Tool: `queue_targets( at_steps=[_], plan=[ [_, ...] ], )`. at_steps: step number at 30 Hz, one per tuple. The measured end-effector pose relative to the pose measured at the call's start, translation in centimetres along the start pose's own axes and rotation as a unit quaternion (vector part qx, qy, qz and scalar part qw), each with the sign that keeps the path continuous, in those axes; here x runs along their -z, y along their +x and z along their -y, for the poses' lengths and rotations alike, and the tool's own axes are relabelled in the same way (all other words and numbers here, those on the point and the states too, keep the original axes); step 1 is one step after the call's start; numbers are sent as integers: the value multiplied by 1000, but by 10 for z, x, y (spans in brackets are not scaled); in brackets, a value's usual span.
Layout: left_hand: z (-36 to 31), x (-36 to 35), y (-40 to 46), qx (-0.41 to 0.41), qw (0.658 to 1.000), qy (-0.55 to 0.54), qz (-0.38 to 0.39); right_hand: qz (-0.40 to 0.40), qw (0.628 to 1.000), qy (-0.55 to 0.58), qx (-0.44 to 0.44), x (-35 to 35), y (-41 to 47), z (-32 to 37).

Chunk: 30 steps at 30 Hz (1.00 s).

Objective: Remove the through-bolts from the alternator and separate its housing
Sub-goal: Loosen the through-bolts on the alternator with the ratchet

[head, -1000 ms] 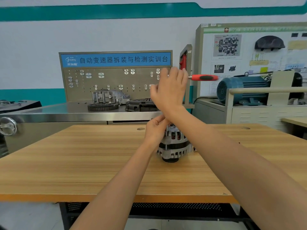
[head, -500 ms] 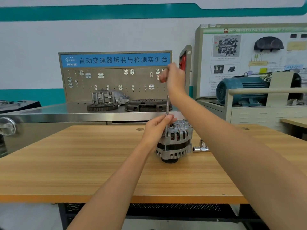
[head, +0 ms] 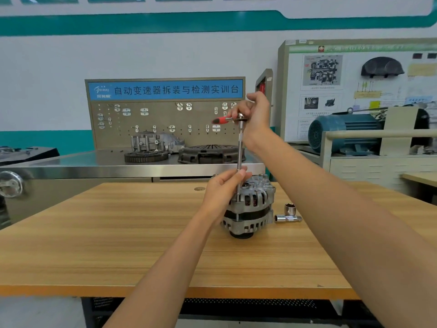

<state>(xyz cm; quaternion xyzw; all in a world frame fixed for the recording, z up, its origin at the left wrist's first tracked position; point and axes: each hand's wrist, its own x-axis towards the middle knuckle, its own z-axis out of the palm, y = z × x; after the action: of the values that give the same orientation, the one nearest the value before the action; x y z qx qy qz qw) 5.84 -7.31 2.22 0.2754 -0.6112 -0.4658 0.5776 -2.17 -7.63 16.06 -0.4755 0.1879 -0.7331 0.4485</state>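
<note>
A silver alternator (head: 254, 208) stands on the wooden table (head: 118, 233) with its pulley end down. A ratchet with a red handle (head: 221, 120) and a long steel extension (head: 240, 152) rises upright from the alternator's near-left edge. My right hand (head: 254, 114) grips the ratchet head at the top, the handle pointing left. My left hand (head: 223, 190) pinches the lower part of the extension just above the housing and hides the bolt head there.
Two loose sockets lie right of the alternator, one upright (head: 290, 208), one on its side (head: 287, 218). Behind the table stands a steel bench (head: 71, 166) with a gear (head: 146, 156), a clutch cover (head: 210, 153) and a pegboard. A blue motor (head: 343, 132) sits at right.
The ratchet handle has swung round from pointing right to pointing left. My right hand has closed round the ratchet head; my left hand stays on the extension.
</note>
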Motion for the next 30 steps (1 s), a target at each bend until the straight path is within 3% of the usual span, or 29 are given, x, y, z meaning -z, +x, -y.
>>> queue_targets(
  at_steps=[2, 3, 4, 5, 7, 8, 9, 10, 11, 12, 13, 14, 15, 17, 19, 20, 22, 23, 25, 26, 27, 28, 29, 30],
  plan=[
    [0, -2, 0, 3, 1000, -2, 3, 8, 999, -43, 16, -7, -4, -4],
    [0, -3, -1, 3, 1000, 2, -1, 4, 989, -135, 60, -10, -9, -9],
    [0, -5, -2, 2, 1000, 5, -10, -3, 953, -273, 135, -10, -13, -16],
    [-1, -6, -2, 3, 1000, 6, -25, -18, 871, -437, 225, -7, -17, -23],
    [-1, -8, -3, 7, 998, 12, -57, -84, 639, -692, 324, 3, -24, -34],
    [-1, -9, -2, 9, 998, 16, -67, -108, 569, -746, 329, 7, -25, -37],
    [-1, -9, -2, 10, 997, 19, -71, -117, 554, -755, 332, 7, -27, -38],
    [-2, -9, -2, 8, 997, 20, -69, -112, 572, -742, 332, 5, -27, -38],
    [-2, -8, -2, 4, 998, 22, -63, -101, 617, -709, 327, 1, -26, -35],
    [-2, -9, -2, -2, 998, 30, -54, -87, 691, -645, 315, -4, -24, -31],
    [-2, -9, -3, -9, 998, 43, -47, -62, 789, -547, 271, -9, -22, -26],
    [-3, -9, -3, -14, 997, 59, -43, -43, 885, -413, 209, -12, -18, -20],
    [-3, -10, -3, -18, 996, 72, -41, -42, 952, -267, 143, -13, -16, -13],
    [-4, -8, -3, -19, 996, 77, -34, -38, 996, -67, 39, -9, -9, -3],
    [-4, -5, -2, -14, 997, 67, -26, -16, 1000, -10, 5, -7, -7, 1],
    [-4, -3, -2, -10, 998, 64, -24, -17, 999, -36, 16, -9, -8, 0],
    [-5, 1, -1, -5, 998, 64, -22, -25, 973, -206, 99, -11, -11, -10],
    [-4, 2, -1, -2, 998, 61, -21, -26, 920, -349, 174, -9, -14, -17],
    [-4, 6, 1, 3, 998, 53, -25, -42, 719, -627, 297, -2, -19, -31],
    [-3, 8, 2, 5, 998, 48, -29, -64, 630, -704, 323, 0, -21, -35],
    [-2, 9, 3, 6, 999, 43, -33, -72, 580, -744, 323, 1, -22, -39],
    [-1, 11, 3, 7, 999, 37, -36, -75, 572, -748, 329, 0, -23, -41],
    [0, 12, 4, 7, 999, 31, -37, -72, 592, -734, 325, -3, -22, -41],
    [0, 12, 3, 6, 999, 25, -37, -67, 638, -696, 321, -6, -22, -38]
  ],
)
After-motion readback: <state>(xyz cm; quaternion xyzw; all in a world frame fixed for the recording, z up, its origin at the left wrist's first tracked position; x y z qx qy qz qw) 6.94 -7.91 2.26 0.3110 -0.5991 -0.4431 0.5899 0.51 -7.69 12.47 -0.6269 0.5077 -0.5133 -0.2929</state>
